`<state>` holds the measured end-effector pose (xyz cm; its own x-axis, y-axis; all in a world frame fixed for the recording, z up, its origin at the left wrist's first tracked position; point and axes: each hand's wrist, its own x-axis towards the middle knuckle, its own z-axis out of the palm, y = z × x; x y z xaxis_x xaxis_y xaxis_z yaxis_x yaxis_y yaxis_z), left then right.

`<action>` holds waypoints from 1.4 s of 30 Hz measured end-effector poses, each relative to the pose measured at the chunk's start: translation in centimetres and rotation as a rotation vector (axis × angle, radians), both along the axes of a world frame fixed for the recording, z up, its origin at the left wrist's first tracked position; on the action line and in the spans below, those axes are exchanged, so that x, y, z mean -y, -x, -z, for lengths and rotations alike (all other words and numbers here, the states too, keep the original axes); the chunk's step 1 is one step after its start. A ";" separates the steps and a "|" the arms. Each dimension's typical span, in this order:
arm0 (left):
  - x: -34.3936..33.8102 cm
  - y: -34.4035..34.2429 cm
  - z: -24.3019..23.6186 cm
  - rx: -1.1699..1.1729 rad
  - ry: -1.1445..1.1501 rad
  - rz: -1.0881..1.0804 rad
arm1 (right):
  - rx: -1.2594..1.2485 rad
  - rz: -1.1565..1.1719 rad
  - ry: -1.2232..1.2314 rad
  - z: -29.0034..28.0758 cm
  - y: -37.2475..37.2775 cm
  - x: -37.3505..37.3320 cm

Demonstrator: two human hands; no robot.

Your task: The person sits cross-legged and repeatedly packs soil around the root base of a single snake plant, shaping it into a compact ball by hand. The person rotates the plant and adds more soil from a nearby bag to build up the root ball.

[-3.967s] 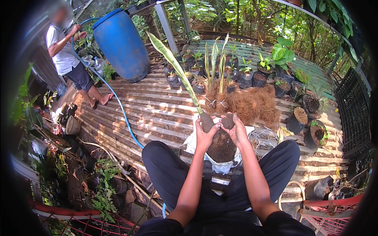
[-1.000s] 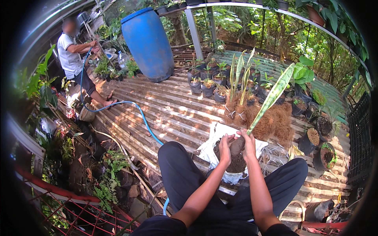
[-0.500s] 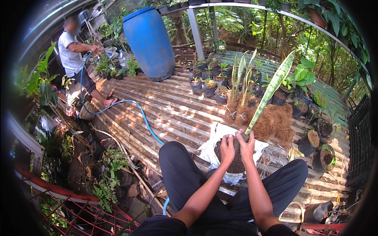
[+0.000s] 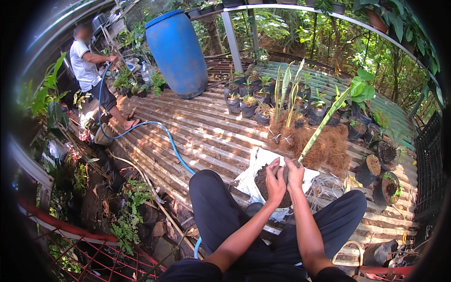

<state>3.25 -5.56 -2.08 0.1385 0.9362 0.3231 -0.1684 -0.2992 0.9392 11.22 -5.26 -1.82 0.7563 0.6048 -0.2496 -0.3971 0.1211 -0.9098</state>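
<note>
"What does our grip hold?"
"Our left hand [image 4: 275, 184] and right hand [image 4: 295, 176] clasp the soil ball [image 4: 286, 174] at the base of the long leaf [image 4: 323, 124], over the near white sack [image 4: 250, 179]."
"And beyond?"
"We see brown fibre [image 4: 332, 149] farther off, a blue barrel [image 4: 177, 54] far left."

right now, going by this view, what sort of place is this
Probably an outdoor plant nursery or potting area: many black plant pots stand on corrugated sheeting, brown fibre lies heaped nearby, and an open white sack holds dark soil.
</note>
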 end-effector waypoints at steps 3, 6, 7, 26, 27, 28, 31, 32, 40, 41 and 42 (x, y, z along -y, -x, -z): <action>0.2 -0.2 0.0 0.036 0.004 0.032 | 0.027 0.002 -0.027 0.3 -0.2 0.0; -0.1 -0.4 -0.3 0.119 0.067 0.035 | 0.057 0.027 -0.054 0.1 -0.4 0.2; -0.4 -0.3 -0.4 0.149 0.110 0.018 | 0.070 0.035 -0.063 -0.1 -0.5 0.3; -1.8 0.1 3.2 0.328 0.848 0.358 | 0.123 0.069 -0.046 -2.6 1.5 0.3; -1.7 -0.1 3.2 0.282 0.759 0.351 | 0.097 0.090 -0.059 -2.5 1.4 0.2; -1.6 -0.2 3.1 0.206 0.709 0.337 | 0.120 0.085 -0.012 -2.2 1.3 0.2; -0.5 -0.2 2.4 0.144 0.646 0.332 | 0.183 0.085 0.062 -1.0 0.4 0.0; -0.2 -0.2 2.0 0.120 0.624 0.287 | 0.228 0.103 0.070 -0.6 0.1 -0.2; -0.4 0.2 0.3 0.347 0.915 0.368 | 0.272 0.054 -0.057 -0.3 -0.8 0.1; -0.9 0.5 0.2 0.380 0.958 0.445 | 0.282 0.036 -0.125 -0.6 -0.8 0.2; -1.5 1.0 0.1 0.396 1.013 0.529 | 0.292 0.018 -0.194 -0.9 -0.7 0.3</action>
